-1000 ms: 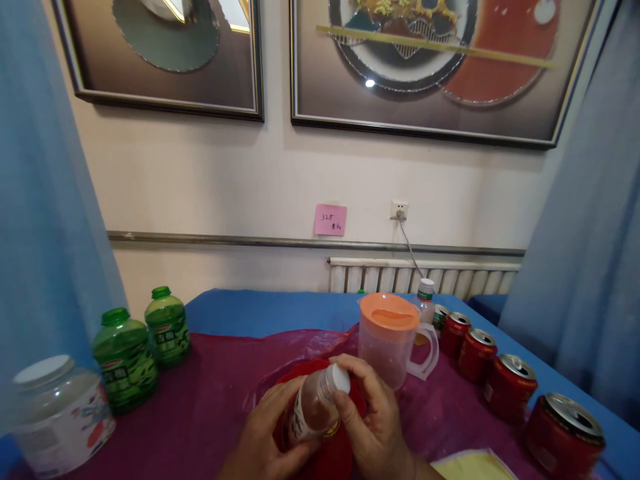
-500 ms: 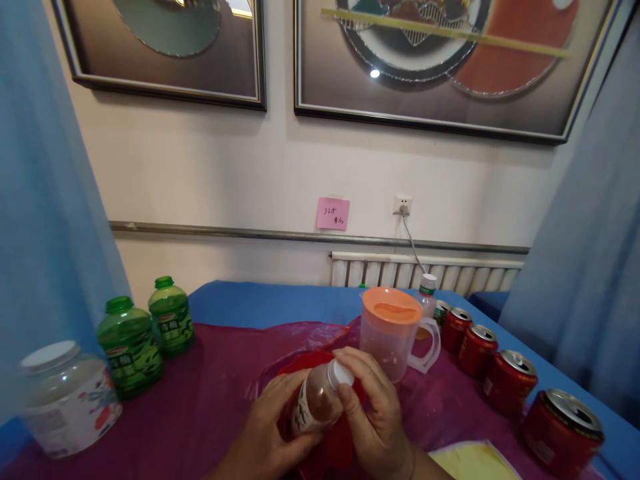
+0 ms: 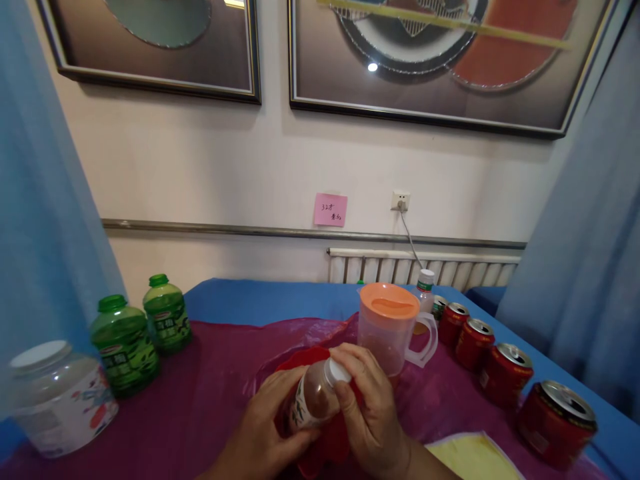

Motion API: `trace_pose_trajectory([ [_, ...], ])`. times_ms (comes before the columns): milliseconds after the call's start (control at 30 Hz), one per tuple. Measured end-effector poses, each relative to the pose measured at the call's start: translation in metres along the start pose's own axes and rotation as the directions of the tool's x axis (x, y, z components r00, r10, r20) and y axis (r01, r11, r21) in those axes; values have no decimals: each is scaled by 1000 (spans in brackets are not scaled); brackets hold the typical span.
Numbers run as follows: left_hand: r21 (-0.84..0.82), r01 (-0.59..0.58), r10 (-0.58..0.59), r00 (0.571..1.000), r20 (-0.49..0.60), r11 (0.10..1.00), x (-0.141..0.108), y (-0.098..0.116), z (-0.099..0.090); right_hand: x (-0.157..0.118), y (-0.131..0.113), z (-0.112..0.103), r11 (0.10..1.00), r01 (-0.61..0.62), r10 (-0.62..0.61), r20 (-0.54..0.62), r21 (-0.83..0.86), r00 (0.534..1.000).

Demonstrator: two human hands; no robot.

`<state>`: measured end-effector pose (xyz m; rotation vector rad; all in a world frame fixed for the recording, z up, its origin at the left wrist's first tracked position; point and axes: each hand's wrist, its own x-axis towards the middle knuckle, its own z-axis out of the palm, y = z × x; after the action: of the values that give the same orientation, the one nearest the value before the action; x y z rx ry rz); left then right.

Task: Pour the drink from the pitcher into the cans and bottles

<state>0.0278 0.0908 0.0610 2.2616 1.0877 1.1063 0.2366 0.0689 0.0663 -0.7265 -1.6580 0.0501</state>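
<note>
A clear bottle (image 3: 317, 393) with a patterned label and brownish contents is tilted in front of me. My left hand (image 3: 270, 423) wraps round its body. At its top, the fingers and thumb of my right hand (image 3: 373, 407) grip the white cap (image 3: 339, 371), which sits on the bottle's neck. Below the hands lies a red dish or basin (image 3: 330, 450), partly hidden by them. Just behind my right hand stands a clear pitcher (image 3: 383, 337) with an orange lid (image 3: 389, 301).
Two green bottles (image 3: 125, 350) and a white-lidded jar (image 3: 65, 403) stand at the left. Several red cans (image 3: 506, 373) line the right side, with a small capped bottle (image 3: 425, 291) behind. A yellow cloth (image 3: 473, 457) lies on the purple sheet (image 3: 215, 373) near the front.
The view has shifted slightly, so the surroundings sit a little further left and up. Both hands keep their hold on the bottle and its cap, with hardly any other movement.
</note>
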Motion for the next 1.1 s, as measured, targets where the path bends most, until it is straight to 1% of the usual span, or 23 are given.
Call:
trace_pose_trajectory([
  [133, -1, -16, 16, 1000, 14, 1000, 0, -3, 0, 1, -2, 1, 999, -30, 30, -12, 28, 999],
  [267, -18, -1, 1, 1000, -19, 1000, -2, 1, 0, 5, -4, -2, 995, -69, 69, 3, 70, 998],
  [433, -47, -1, 1, 1000, -5, 999, -4, 3, 1, 6, -4, -1, 990, -103, 105, -20, 95, 994],
  [567, -46, -7, 7, 1000, 4, 999, -4, 3, 2, 4, -2, 3, 973, -174, 183, -40, 154, 982],
  [667, -53, -20, 21, 1000, 9, 998, -3, 3, 2, 1, -1, 4, 956, -215, 225, -29, 198, 974],
  [833, -19, 3, -4, 999, -34, 1000, -3, -1, 2, -2, -5, -1, 974, -163, 157, 50, 157, 986],
  [900, -11, -3, 3, 1000, -26, 1000, -3, -5, 2, -4, -6, -2, 980, -148, 139, 78, 133, 987],
  [967, -6, -16, 16, 1000, -17, 1000, -3, -10, 2, -5, -6, -3, 983, -142, 133, 80, 119, 988],
  [1100, -4, -35, 34, 999, -6, 999, -3, -15, 2, -5, -5, -3, 988, -97, 93, 43, 117, 995],
])
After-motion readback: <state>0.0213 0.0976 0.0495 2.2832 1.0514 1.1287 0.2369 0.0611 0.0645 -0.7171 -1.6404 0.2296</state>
